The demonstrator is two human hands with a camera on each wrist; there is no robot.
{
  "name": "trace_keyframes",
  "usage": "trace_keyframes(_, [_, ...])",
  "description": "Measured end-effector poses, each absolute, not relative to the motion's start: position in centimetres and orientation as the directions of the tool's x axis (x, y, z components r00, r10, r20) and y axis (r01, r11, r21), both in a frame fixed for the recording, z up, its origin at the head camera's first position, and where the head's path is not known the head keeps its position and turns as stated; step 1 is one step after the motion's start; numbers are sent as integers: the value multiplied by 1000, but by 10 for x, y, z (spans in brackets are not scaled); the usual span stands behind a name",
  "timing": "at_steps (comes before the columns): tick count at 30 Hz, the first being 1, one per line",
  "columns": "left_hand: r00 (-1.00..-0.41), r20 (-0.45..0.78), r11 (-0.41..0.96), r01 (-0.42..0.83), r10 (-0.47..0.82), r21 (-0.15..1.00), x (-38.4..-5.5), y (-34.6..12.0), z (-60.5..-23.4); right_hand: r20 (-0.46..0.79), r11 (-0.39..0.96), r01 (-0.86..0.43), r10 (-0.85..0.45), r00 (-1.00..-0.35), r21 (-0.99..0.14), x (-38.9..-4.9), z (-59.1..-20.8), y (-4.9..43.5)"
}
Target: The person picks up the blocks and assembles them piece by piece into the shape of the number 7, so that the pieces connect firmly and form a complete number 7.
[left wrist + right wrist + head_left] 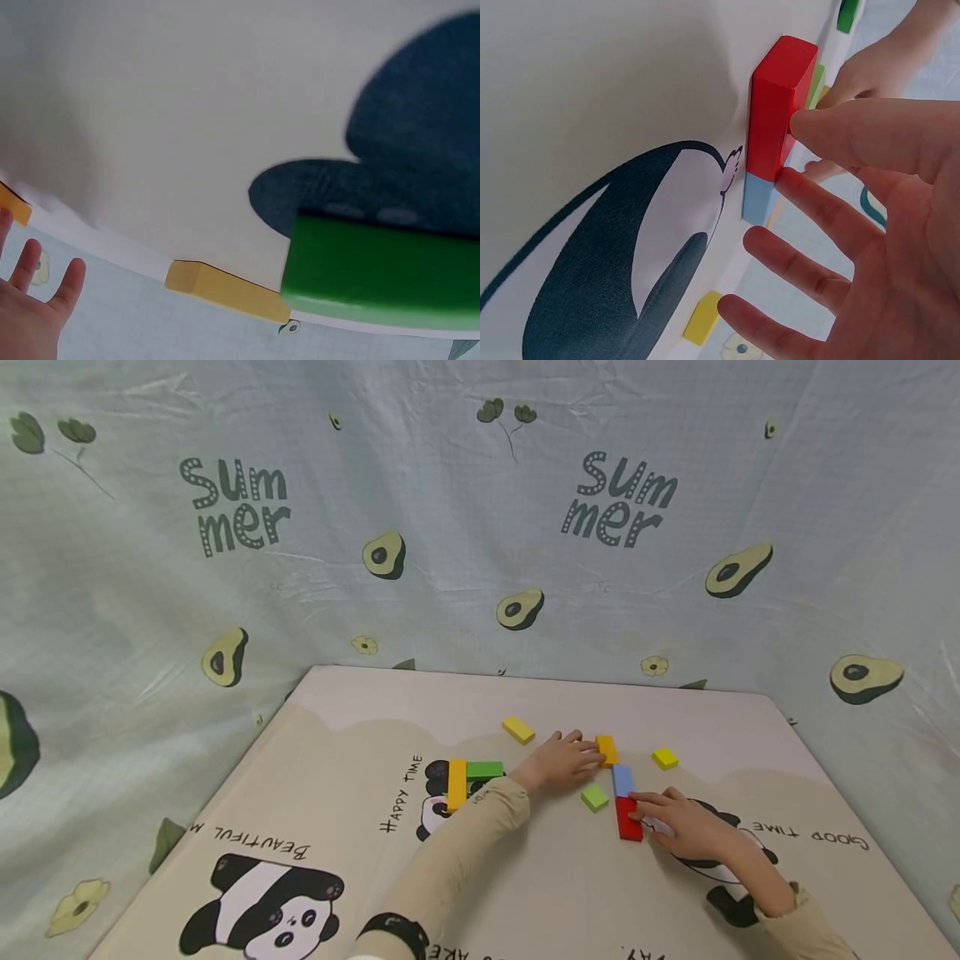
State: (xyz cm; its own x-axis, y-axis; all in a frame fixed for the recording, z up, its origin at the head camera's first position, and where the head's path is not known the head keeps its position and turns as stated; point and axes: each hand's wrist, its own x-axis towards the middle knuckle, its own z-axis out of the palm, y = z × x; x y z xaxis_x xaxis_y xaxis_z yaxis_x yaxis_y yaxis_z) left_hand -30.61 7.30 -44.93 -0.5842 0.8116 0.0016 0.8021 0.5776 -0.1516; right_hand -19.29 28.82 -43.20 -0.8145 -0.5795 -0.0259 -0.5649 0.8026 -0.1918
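Observation:
A red block (628, 819), a blue block (622, 781) and an orange block (607, 750) lie end to end in a line on the table. My left hand (564, 761) reaches to the orange block, its fingertips at the block's left side and the other fingers spread. At the red block is my right hand (690, 823), palm down over the table. In the right wrist view its thumb overlaps the face of the red block (784, 105), and the index fingertip sits where red meets blue. The remaining fingers (799, 266) stretch out loosely, apart from the blocks.
Between the hands lies a light green block (596, 797). Yellow blocks lie behind the left hand (518, 729) and at the right (665, 758). A green block (484, 770) adjoins a long orange-yellow block (457, 785), partly behind the left forearm. Printed cloth (450, 485) hangs beyond the table.

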Motion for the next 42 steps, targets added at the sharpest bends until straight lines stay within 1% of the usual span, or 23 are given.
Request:
trace_keyframes(11, [-583,-9,577,806,812,-135,-308,79,-450,-19,797,-574,-587,-809,-191,-194,-434,289])
trace_keyframes(21, [-610,-45,604,791,791,-97,-308,85,-452,-15,799,-570,-583,-812,-188,-194,-434,288])
trace_keyframes(29, [-607,-51,598,792,793,-126,-309,89,-454,-13,798,-572,-584,-811,-188,-194,-434,288])
trace_keyframes(36, [-622,-57,617,782,781,-89,-307,89,-453,-22,804,-561,-576,-817,-198,-194,-433,288])
trace_keyframes(42, [-613,-53,609,789,788,-78,-307,90,-454,-36,810,-548,-566,-823,-209,-193,-433,287])
